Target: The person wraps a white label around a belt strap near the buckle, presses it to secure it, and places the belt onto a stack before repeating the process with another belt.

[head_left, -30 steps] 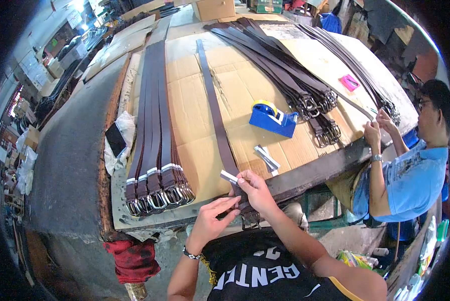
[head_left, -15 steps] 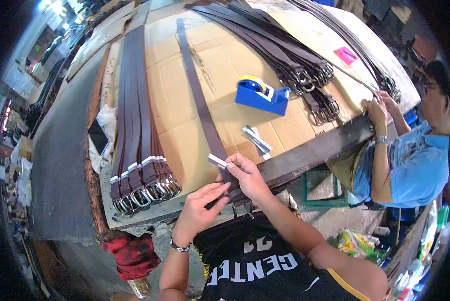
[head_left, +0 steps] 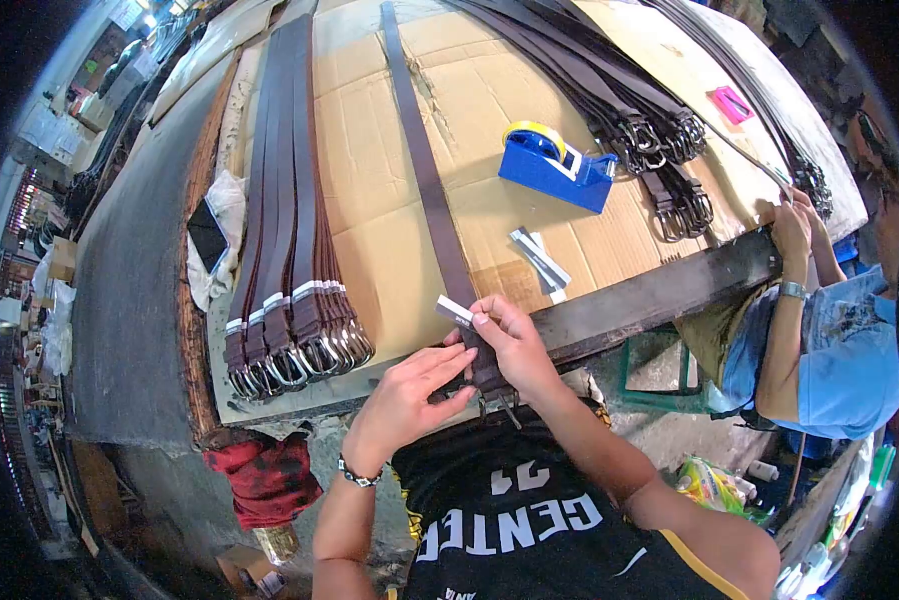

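A dark brown leather belt point(head_left: 431, 200) runs lengthwise over the cardboard, its buckle end point(head_left: 496, 398) hanging at the table's front edge near my body. Between thumb and fingers of my right hand point(head_left: 514, 348) is a white and grey paper label strip point(head_left: 456, 311), held across the belt. My left hand point(head_left: 417, 392) is beside the belt's left edge, fingers stretched out with the tips close to the strip's lower side. Whether those fingertips touch the belt cannot be made out. Two or so more label strips point(head_left: 539, 262) lie crossed on the cardboard to the right.
Left of the belt lies a row of labelled belts point(head_left: 287, 200) with buckles point(head_left: 299, 362). A blue tape dispenser point(head_left: 554, 172), more buckled belts point(head_left: 659, 140) and a pink object point(head_left: 731, 104) are farther right. At the right edge a co-worker point(head_left: 819, 350) handles a thin strap.
The camera view has shifted, so the table's contents appear farther right and mostly higher. Both hands stay in nearly the same pose, the label strip still in my right fingers.
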Available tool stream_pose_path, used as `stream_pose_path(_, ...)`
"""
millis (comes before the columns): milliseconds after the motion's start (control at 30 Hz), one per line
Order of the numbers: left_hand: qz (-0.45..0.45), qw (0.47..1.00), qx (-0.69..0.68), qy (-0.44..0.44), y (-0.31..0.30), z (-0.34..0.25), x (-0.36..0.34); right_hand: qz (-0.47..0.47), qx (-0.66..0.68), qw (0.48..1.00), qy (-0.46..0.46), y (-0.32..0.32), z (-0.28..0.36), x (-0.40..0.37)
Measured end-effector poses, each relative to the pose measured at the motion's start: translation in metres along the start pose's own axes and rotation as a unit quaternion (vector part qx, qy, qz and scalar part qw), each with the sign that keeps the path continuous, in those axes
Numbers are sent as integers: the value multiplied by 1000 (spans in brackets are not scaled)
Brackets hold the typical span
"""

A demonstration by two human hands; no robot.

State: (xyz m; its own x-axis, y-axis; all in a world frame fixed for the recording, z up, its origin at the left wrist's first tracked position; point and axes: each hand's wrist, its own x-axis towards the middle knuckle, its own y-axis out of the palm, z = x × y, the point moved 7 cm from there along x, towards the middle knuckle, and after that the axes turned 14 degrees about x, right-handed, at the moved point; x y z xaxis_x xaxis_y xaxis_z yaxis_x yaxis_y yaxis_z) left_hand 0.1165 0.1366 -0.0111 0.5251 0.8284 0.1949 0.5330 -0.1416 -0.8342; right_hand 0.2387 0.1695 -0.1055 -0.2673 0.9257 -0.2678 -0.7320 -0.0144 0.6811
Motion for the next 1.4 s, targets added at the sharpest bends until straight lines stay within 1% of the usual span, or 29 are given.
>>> stream_pose_path(167, -2, 1000, 18, 21, 1, -6, 5, -1, -1, 1000, -5, -2, 3, -3)
stream_pose_path(267, 13, 1000, 5, 25, 0, -8, 9, -6, -3, 1000, -14, -3, 6, -4)
stream_pose_path(367, 11, 999, 28, 38, 6, -6, 8, -4, -15, 1000, -14, -4, 7, -6)
stream_pose_path(433, 19, 999, 15, 30, 5, -5, 8, -10, -7, 1000, 4, -2, 10, -10)
stream_pose_path(633, 23, 999, 11, 26, 6, -4, 7, -14, -24, 1000, -10, -5, 6, -8)
stream_pose_path(833, 18, 1000, -8, 17, 7, -2, 6, 1, -48, 998, -48, -10, 2, -5)
stream_pose_path(1033, 22, 999, -27, -1, 11, 0, 7, -5, -128, 986, -103, -15, 3, -3)
stream_pose_path(1167, 7, 999, -32, 1, 15, 0, 5, -11, -84, 994, -63, -11, 8, -7)
stream_pose_path(1233, -8, 999, -36, -20, 14, -3, 3, -15, -49, 998, -41, -9, 10, -8)
stream_pose_path(1367, -32, 996, -38, -80, 12, -8, -6, -2, 3, 999, -37, -3, 10, -9)
stream_pose_path(1400, -41, 991, -65, -107, 11, -8, -9, 3, 15, 999, -36, -2, 8, -8)
